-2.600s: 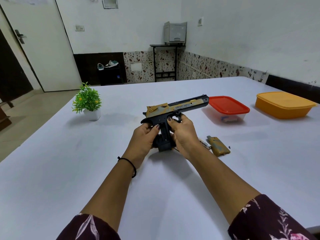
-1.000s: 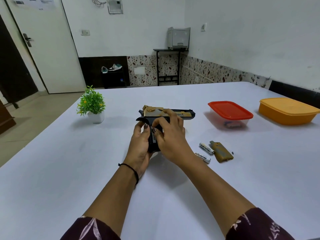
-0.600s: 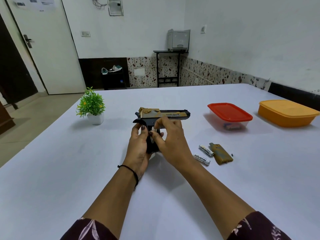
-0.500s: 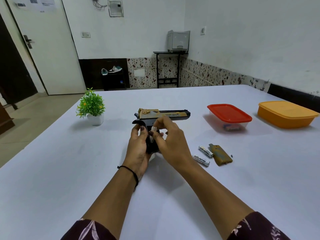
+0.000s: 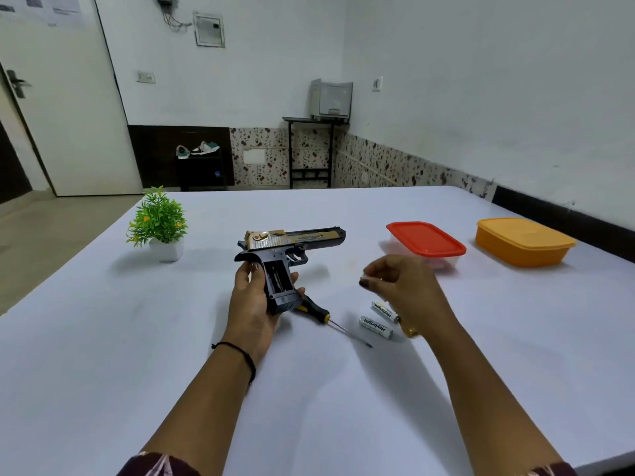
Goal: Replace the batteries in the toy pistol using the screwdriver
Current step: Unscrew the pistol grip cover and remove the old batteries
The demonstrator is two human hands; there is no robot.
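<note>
Pistol (image 5: 295,237) gripped in my left hand (image 5: 251,304), mid-frame; right hand (image 5: 409,290) curls above the batteries (image 5: 375,327), whether holding anything I cannot tell.

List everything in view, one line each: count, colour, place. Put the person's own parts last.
toy pistol: one, black and gold, held over table centre, battery bay open
screwdriver: one, black-and-yellow handle, on table beside pistol butt
batteries: two, white, on table by right wrist
gold-brown piece: one, on table, mostly hidden behind right wrist
plant: one, green, white pot, table left
red-lidded box: one, clear body, table right
orange box: one, table far right
table: one, white
printer: one, grey, on back stand
left grip: holds pistol handle
right grip: pinches small pale item, too blurred to name
</note>
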